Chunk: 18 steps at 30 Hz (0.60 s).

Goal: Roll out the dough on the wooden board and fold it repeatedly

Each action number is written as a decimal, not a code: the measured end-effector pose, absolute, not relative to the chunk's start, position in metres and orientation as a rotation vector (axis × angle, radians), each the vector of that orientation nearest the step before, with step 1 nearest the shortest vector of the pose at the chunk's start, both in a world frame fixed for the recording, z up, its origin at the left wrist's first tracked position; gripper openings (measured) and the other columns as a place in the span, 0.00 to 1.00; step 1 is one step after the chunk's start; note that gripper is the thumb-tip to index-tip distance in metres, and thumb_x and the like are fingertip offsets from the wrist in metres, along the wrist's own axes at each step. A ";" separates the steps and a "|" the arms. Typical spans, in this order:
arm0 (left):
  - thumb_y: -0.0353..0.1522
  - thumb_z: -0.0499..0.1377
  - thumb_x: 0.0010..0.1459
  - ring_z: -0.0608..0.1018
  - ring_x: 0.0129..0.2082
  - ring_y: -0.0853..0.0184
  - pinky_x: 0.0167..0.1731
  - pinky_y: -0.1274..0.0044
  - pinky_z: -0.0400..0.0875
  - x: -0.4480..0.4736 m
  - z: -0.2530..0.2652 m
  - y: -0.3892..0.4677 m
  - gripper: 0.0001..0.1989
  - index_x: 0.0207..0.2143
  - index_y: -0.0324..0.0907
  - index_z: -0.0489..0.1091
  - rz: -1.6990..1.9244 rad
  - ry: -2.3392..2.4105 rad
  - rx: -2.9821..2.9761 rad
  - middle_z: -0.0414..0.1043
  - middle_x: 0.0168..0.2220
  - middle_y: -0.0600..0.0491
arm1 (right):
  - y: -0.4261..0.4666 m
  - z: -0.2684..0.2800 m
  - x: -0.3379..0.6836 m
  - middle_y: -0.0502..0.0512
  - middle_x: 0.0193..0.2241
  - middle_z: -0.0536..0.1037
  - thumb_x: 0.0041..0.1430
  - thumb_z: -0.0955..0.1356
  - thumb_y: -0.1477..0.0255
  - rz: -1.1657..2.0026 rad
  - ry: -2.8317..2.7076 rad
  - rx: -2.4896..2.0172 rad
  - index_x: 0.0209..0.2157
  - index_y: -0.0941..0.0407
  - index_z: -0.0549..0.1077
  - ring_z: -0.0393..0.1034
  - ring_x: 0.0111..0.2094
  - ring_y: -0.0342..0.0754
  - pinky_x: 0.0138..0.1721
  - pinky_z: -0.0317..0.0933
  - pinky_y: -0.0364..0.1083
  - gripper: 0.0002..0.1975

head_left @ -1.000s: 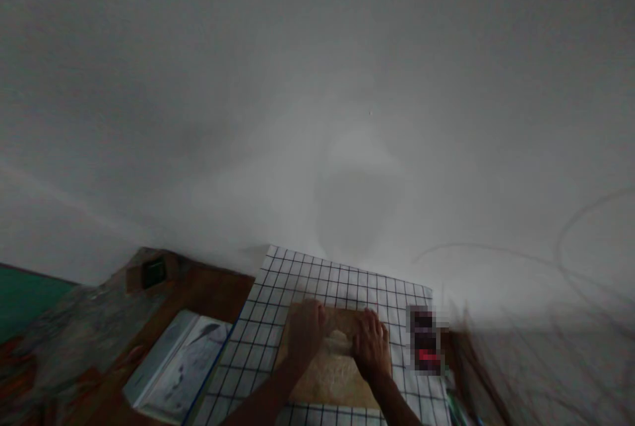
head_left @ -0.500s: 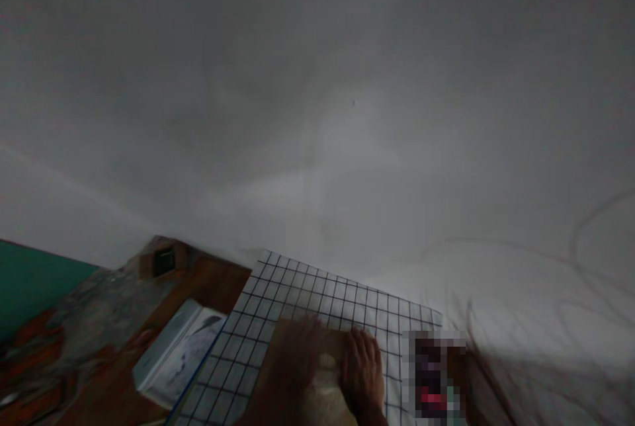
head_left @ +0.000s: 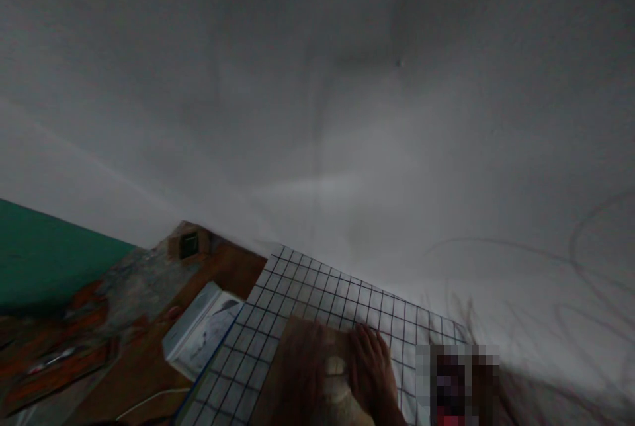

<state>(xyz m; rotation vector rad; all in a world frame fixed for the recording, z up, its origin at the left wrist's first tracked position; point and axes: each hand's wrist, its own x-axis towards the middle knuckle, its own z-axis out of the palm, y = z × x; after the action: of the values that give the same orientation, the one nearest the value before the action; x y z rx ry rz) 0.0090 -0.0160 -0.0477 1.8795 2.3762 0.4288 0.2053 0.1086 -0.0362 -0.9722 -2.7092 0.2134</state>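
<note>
Pale lump (head_left: 335, 368) lies on the brown board (head_left: 270, 389) between the blurred left hand (head_left: 303, 361) and right hand (head_left: 371, 368), grips impossible to tell, the board's near edge having dropped from view, leaving less work visible.

Pale rounded piece (head_left: 335, 366), blurred, sides partly covered, laid on brown board (head_left: 278, 365) short of far edge; board set flat on checked table (head_left: 238, 356), apart from table's far edge.

A plain room, apparently in a home
A pale plastered wall (head_left: 372, 148) with thin curving dark lines (head_left: 506, 241) meets a flat green painted area (head_left: 49, 254); below are a white black-gridded table covering (head_left: 297, 277) and a brown wooden surface (head_left: 238, 264).
</note>
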 end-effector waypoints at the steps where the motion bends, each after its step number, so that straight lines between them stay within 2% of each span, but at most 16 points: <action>1: 0.31 0.50 0.65 0.65 0.65 0.50 0.64 0.53 0.58 0.007 -0.044 -0.013 0.31 0.70 0.50 0.55 0.414 2.371 1.924 0.64 0.66 0.48 | 0.105 -0.037 0.206 0.55 0.65 0.68 0.67 0.63 0.64 0.200 -2.671 -0.988 0.68 0.50 0.60 0.58 0.66 0.58 0.68 0.46 0.59 0.29; 4: 0.30 0.50 0.64 0.65 0.66 0.54 0.64 0.59 0.58 -0.002 -0.024 0.001 0.31 0.69 0.46 0.56 0.332 2.230 2.138 0.63 0.67 0.49 | 0.089 -0.038 0.208 0.55 0.65 0.67 0.68 0.61 0.66 0.162 -2.544 -1.094 0.71 0.50 0.53 0.58 0.66 0.58 0.69 0.45 0.60 0.32; 8: 0.28 0.50 0.65 0.63 0.67 0.55 0.66 0.59 0.56 -0.009 -0.001 0.011 0.31 0.70 0.45 0.55 0.282 2.149 2.306 0.60 0.69 0.48 | 0.072 -0.031 0.211 0.56 0.66 0.65 0.69 0.60 0.67 0.101 -2.441 -1.201 0.73 0.52 0.47 0.56 0.67 0.59 0.69 0.44 0.61 0.34; 12: 0.29 0.50 0.64 0.62 0.68 0.53 0.67 0.56 0.55 0.002 -0.019 -0.005 0.34 0.72 0.47 0.50 0.399 2.336 2.289 0.58 0.70 0.49 | 0.093 -0.015 0.205 0.55 0.70 0.58 0.66 0.63 0.67 0.074 -2.597 -1.081 0.73 0.52 0.47 0.50 0.70 0.59 0.70 0.37 0.60 0.37; 14: 0.29 0.50 0.63 0.63 0.68 0.51 0.65 0.52 0.57 0.013 -0.037 -0.019 0.35 0.72 0.47 0.49 0.524 2.545 2.171 0.61 0.68 0.47 | 0.114 -0.005 0.198 0.55 0.72 0.53 0.63 0.64 0.66 0.096 -2.743 -0.887 0.73 0.53 0.48 0.47 0.71 0.59 0.71 0.32 0.61 0.39; 18: 0.32 0.51 0.65 0.63 0.67 0.50 0.62 0.52 0.62 0.031 -0.046 -0.034 0.35 0.73 0.46 0.47 0.602 2.724 1.915 0.61 0.68 0.46 | 0.138 0.004 0.189 0.54 0.72 0.53 0.60 0.65 0.66 0.143 -2.858 -0.602 0.72 0.53 0.52 0.47 0.71 0.58 0.71 0.32 0.61 0.40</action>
<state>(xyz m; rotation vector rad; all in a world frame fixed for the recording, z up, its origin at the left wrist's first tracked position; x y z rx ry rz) 0.0313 -0.0337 -0.0464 1.9154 2.7240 0.6022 0.1895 0.1377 0.0044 -0.6017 -2.8582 0.1427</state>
